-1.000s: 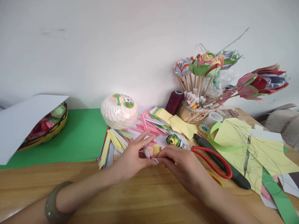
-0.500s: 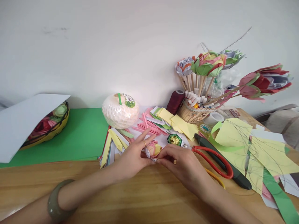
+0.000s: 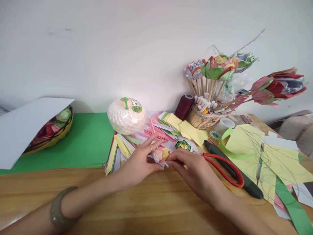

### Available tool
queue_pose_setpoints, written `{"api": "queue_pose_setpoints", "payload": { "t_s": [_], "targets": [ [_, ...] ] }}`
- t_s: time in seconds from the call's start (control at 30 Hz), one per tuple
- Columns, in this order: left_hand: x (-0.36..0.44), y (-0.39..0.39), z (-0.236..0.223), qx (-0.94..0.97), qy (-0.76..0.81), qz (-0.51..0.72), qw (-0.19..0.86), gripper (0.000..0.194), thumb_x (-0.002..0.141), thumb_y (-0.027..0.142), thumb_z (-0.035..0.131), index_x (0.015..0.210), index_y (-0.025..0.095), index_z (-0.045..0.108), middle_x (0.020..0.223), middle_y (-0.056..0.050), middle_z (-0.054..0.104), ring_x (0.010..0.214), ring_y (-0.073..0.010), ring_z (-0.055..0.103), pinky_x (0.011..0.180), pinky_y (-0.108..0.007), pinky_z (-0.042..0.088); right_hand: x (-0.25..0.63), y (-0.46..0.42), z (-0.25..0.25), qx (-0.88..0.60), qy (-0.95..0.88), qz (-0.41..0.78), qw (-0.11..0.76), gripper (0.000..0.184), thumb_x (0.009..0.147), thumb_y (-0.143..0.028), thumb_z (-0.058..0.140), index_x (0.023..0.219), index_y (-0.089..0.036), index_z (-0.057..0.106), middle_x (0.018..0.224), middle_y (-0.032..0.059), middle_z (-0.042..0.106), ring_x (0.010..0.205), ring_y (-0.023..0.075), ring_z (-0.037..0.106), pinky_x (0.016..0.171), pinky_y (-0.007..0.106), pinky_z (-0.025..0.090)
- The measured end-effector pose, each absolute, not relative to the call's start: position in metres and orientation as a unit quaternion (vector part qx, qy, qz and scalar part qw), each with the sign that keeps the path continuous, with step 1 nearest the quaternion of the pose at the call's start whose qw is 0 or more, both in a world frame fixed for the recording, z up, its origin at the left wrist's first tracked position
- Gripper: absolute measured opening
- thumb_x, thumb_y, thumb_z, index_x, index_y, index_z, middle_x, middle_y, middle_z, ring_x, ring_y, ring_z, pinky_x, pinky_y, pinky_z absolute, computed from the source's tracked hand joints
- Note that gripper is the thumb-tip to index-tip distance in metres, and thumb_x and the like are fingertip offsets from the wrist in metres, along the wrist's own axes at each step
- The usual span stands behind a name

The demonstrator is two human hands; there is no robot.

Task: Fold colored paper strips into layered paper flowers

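Between my hands is a small folded paper flower [image 3: 161, 153] with pink, yellow and white petals, just above the wooden table [image 3: 137, 209]. My left hand [image 3: 140, 161] holds its left side, with thumb below and the upper fingers stretched out past it. On the right side, my right hand [image 3: 193, 169] pinches the flower's lower edge between thumb and fingers. Its underside is hidden. Just behind my right hand lies a green and yellow paper rosette [image 3: 183, 145]. Red-handled scissors [image 3: 238, 179] are partly hidden by the right hand.
Behind lie paper strips [image 3: 122, 147], pink slips [image 3: 155, 132] and a wrapped coconut [image 3: 127, 117]. At right stand a basket [image 3: 199, 119] of paper flowers, a maroon thread spool [image 3: 184, 106], a dark green tool [image 3: 244, 182] and yellow sheets with wires [image 3: 281, 163]. A flower basket [image 3: 61, 138] sits left.
My right hand has shifted slightly right and up at the flower's edge, and more white paper shows beneath the petals. My left hand keeps its hold.
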State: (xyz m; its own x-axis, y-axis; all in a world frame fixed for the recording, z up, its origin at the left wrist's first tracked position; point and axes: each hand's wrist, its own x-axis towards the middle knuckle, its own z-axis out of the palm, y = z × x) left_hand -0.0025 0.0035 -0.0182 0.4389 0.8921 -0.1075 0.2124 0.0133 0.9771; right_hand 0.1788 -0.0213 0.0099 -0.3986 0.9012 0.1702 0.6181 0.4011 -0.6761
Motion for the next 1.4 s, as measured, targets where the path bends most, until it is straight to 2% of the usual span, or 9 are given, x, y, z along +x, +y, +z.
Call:
{"api": "queue_pose_setpoints", "payload": {
  "t_s": [0.13, 0.43, 0.57, 0.67, 0.7, 0.87, 1.1, 1.27, 1.4],
  "targets": [
    [-0.003, 0.003, -0.018, 0.644, 0.438, 0.287, 0.557, 0.069, 0.066, 0.019, 0.071, 0.128, 0.033, 0.047, 0.152, -0.002, 0.016, 0.130, -0.0288, 0.035, 0.096, -0.039, 0.043, 0.177, -0.022, 0.011, -0.490, -0.791, 0.261, 0.258, 0.013, 0.081, -0.010, 0.055, 0.074, -0.017, 0.062, 0.073, 0.0026, 0.063, 0.065, 0.0134, 0.058, 0.057, 0.022, 0.043],
    [-0.004, 0.003, -0.013, 0.642, 0.443, 0.280, 0.560, 0.070, 0.066, 0.022, 0.072, 0.130, 0.030, 0.045, 0.153, -0.007, 0.012, 0.113, -0.0280, 0.053, 0.089, -0.041, 0.048, 0.177, -0.023, 0.015, -0.501, -0.766, 0.304, 0.264, 0.013, 0.078, -0.011, 0.055, 0.069, -0.017, 0.061, 0.066, 0.0004, 0.061, 0.056, 0.0113, 0.052, 0.051, 0.022, 0.042],
    [-0.004, 0.002, -0.012, 0.648, 0.433, 0.277, 0.562, 0.070, 0.067, 0.020, 0.069, 0.131, 0.033, 0.043, 0.153, -0.005, 0.011, 0.120, -0.0289, 0.047, 0.090, -0.040, 0.048, 0.177, -0.023, 0.017, -0.496, -0.762, 0.322, 0.265, 0.012, 0.077, -0.010, 0.058, 0.069, -0.018, 0.061, 0.067, -0.0006, 0.061, 0.057, 0.0112, 0.053, 0.052, 0.021, 0.041],
    [-0.005, 0.001, -0.010, 0.666, 0.422, 0.277, 0.550, 0.073, 0.067, 0.018, 0.069, 0.133, 0.030, 0.041, 0.150, -0.004, 0.024, 0.132, -0.0283, 0.032, 0.101, -0.040, 0.038, 0.176, -0.023, 0.018, -0.499, -0.761, 0.321, 0.263, 0.012, 0.077, -0.009, 0.059, 0.069, -0.018, 0.062, 0.067, -0.0008, 0.062, 0.058, 0.0113, 0.053, 0.051, 0.021, 0.040],
    [-0.005, 0.001, -0.010, 0.668, 0.414, 0.275, 0.554, 0.075, 0.066, 0.018, 0.070, 0.134, 0.028, 0.039, 0.147, -0.006, 0.030, 0.131, -0.0275, 0.033, 0.103, -0.040, 0.036, 0.176, -0.023, 0.018, -0.502, -0.760, 0.320, 0.261, 0.012, 0.077, -0.009, 0.059, 0.069, -0.018, 0.062, 0.068, -0.0008, 0.062, 0.059, 0.0113, 0.053, 0.051, 0.021, 0.040],
    [-0.004, 0.001, -0.005, 0.634, 0.392, 0.254, 0.617, 0.075, 0.070, 0.015, 0.065, 0.137, 0.022, 0.034, 0.117, -0.008, 0.061, 0.098, -0.0223, 0.060, 0.088, -0.038, 0.048, 0.176, -0.023, 0.016, -0.512, -0.754, 0.320, 0.259, 0.012, 0.077, -0.010, 0.058, 0.069, -0.018, 0.061, 0.066, -0.0009, 0.062, 0.057, 0.0109, 0.052, 0.051, 0.021, 0.040],
    [-0.003, 0.004, -0.006, 0.642, 0.417, 0.271, 0.584, 0.070, 0.069, 0.021, 0.069, 0.133, 0.022, 0.041, 0.118, -0.006, 0.061, 0.102, -0.0230, 0.058, 0.092, -0.038, 0.044, 0.179, -0.026, 0.012, -0.466, -0.810, 0.241, 0.262, 0.015, 0.086, -0.013, 0.050, 0.082, -0.019, 0.064, 0.081, 0.0035, 0.064, 0.070, 0.0148, 0.059, 0.060, 0.024, 0.045],
    [-0.004, 0.005, -0.009, 0.647, 0.419, 0.269, 0.578, 0.072, 0.070, 0.021, 0.068, 0.135, 0.021, 0.038, 0.107, -0.004, 0.066, 0.092, -0.0209, 0.061, 0.087, -0.037, 0.047, 0.181, -0.027, 0.001, -0.464, -0.847, 0.142, 0.217, 0.019, 0.089, -0.011, 0.043, 0.088, -0.019, 0.061, 0.087, 0.0054, 0.062, 0.074, 0.0171, 0.060, 0.063, 0.027, 0.046],
    [-0.004, 0.005, -0.012, 0.637, 0.402, 0.278, 0.597, 0.069, 0.070, 0.015, 0.065, 0.134, 0.024, 0.040, 0.118, -0.004, 0.062, 0.098, -0.0207, 0.061, 0.089, -0.036, 0.047, 0.179, -0.025, 0.003, -0.472, -0.841, 0.151, 0.216, 0.016, 0.088, -0.011, 0.046, 0.082, -0.018, 0.059, 0.082, 0.0049, 0.061, 0.070, 0.0164, 0.059, 0.061, 0.026, 0.046]
  ]
}}
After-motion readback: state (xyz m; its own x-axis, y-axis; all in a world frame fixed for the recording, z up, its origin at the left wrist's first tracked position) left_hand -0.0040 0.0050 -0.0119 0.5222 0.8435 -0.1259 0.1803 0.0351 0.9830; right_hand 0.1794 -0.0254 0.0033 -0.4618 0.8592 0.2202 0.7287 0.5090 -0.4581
